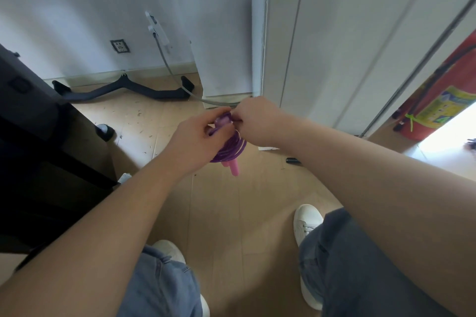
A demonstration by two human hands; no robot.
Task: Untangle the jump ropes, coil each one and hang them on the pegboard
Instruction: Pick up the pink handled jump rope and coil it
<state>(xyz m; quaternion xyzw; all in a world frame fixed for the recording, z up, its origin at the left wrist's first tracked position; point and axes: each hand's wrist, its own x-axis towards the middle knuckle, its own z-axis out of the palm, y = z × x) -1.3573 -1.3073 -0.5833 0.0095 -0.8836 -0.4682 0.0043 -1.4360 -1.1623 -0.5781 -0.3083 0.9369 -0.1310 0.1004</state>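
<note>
Currently the coiled purple plastic jump rope [230, 150] with pink handles [235, 169] is held in the air between both hands. The left hand [198, 136] grips the coil, and the right hand [253, 121] pinches a loop at its top. If this pinch slips, the wraps may spring loose again. A black curved exercise bar [121, 89] and a grey cable [167, 64] lie ahead, and a red fire extinguisher [438, 100] stands at the right. No pegboard is visible.

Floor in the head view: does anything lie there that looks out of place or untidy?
Yes. Small bits of debris are scattered over the floor, a black curved bar lies loose along the baseboard, and a small black object lies by itself further right.
</note>
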